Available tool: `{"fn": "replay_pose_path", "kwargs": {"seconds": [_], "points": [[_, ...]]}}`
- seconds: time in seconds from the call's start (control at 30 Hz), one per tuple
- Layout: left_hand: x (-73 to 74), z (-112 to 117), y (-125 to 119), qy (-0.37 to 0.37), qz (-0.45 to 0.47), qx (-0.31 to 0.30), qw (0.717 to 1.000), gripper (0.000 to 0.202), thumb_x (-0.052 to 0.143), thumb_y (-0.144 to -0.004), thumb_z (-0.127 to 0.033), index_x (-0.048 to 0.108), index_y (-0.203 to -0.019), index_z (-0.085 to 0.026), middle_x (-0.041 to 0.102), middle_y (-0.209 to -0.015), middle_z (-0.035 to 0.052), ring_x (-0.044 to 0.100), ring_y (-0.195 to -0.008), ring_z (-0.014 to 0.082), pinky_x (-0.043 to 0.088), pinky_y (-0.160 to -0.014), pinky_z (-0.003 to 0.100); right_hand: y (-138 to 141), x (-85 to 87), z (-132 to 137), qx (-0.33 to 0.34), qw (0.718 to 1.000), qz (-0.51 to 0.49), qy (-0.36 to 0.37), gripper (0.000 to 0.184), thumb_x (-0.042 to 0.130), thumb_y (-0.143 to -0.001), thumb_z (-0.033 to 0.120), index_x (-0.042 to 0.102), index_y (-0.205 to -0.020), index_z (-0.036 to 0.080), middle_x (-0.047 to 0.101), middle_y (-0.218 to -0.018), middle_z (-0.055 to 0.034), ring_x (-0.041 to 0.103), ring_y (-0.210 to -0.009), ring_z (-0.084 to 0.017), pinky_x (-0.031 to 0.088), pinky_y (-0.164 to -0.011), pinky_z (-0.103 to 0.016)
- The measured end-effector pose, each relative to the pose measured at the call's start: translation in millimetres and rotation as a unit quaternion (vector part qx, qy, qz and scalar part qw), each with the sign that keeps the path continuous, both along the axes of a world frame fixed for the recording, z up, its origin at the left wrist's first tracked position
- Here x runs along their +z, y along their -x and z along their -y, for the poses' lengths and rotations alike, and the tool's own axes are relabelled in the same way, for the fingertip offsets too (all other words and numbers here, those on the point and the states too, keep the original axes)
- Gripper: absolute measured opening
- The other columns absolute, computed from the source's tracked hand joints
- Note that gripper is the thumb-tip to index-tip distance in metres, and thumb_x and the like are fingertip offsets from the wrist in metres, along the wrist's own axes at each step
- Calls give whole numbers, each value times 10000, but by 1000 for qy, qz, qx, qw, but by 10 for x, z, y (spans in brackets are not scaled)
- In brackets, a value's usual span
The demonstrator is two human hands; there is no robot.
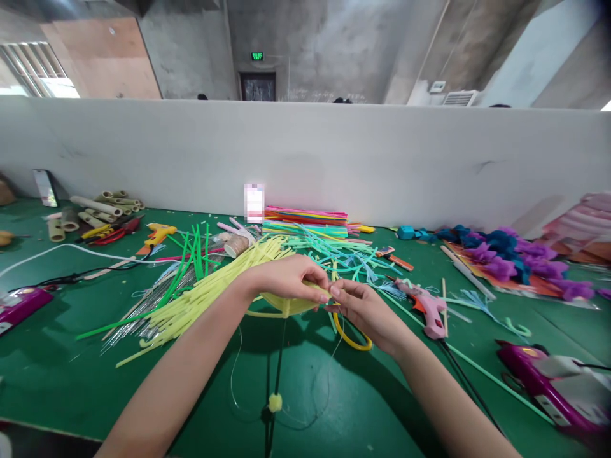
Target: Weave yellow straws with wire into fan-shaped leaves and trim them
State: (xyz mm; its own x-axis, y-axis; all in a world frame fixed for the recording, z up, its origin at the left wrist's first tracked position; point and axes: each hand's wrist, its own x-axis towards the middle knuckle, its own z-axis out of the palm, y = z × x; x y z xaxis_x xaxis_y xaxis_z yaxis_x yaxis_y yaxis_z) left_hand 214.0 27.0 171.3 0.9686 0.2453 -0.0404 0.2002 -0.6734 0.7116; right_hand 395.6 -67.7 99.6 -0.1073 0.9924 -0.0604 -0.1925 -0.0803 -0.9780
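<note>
My left hand (pixel 296 278) is closed over a rounded yellow piece made of fuzzy chenille stems (pixel 287 306), its thumb and fingers on the piece's right edge. Against that same edge my right hand (pixel 365 310) is pinched shut, fingertips touching the left hand's; what lies between them is too small to name. A thin dark rod (pixel 278 359) runs down from the yellow piece to a small yellow ball (pixel 275 402). Clear thread (pixel 232 375) loops loosely around the rod. Just under my right hand lies a yellow-orange loop (pixel 356 343).
Yellow chenille stems (pixel 200 299) are heaped at left, teal ones (pixel 329 251) behind. A pink glue gun (pixel 432 312) lies right, a yellow glue gun (pixel 160 235) left. Purple power strips (pixel 544 381) flank the green table (pixel 191 420). Purple and blue fuzzy flowers (pixel 515 254) lie far right. A white partition (pixel 405 165) stands behind.
</note>
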Motion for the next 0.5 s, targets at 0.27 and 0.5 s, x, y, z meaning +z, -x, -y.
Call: {"fn": "replay_pose_path", "kwargs": {"seconds": [0.27,0.5], "points": [[49,29,18,-29,8,9,999,196,577,-816,-328,675,-855,-162,663,-747,0,537,-658,98,357,-583,202,51,-152,-17,66,982,-157,77,177,712,-781,324,643,-893,205,684,-836,-11,660,-851,-172,482,-802,-324],[66,34,27,-33,12,13,999,144,600,-803,-273,682,-844,-163,665,-766,-6,548,-672,90,384,-611,191,143,-187,25,87,961,-233,124,202,732,-757,338,636,-907,242,689,-917,8,650,-902,-177,458,-853,-359]]}}
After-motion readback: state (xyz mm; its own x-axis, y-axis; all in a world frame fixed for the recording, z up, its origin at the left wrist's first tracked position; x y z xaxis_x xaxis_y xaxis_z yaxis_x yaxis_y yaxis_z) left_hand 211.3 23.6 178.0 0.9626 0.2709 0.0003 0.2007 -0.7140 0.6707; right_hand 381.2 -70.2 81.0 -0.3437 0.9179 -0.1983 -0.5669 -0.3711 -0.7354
